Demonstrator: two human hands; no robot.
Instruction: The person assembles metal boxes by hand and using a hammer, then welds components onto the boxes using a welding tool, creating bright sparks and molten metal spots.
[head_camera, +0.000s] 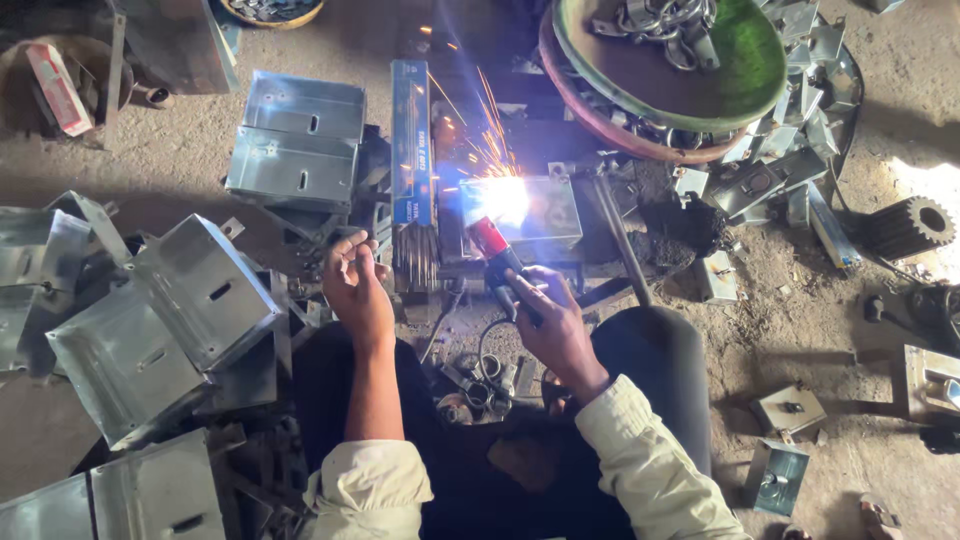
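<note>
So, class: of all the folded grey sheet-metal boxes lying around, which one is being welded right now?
The grey sheet-metal box under the white arc glare and sparks, directly ahead.

You get one view only: head camera, looking steeply down over your own forearms and lap at ground-level welding spot, close in; frame reaches sheet-metal boxes (205, 290) left, green pan (745, 55) top right

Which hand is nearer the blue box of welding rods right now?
Left. The left hand hovers raised just beside the lower end of the blue rod box, by the protruding rods. The right hand grips the electrode holder farther right, near the bright arc.
</note>
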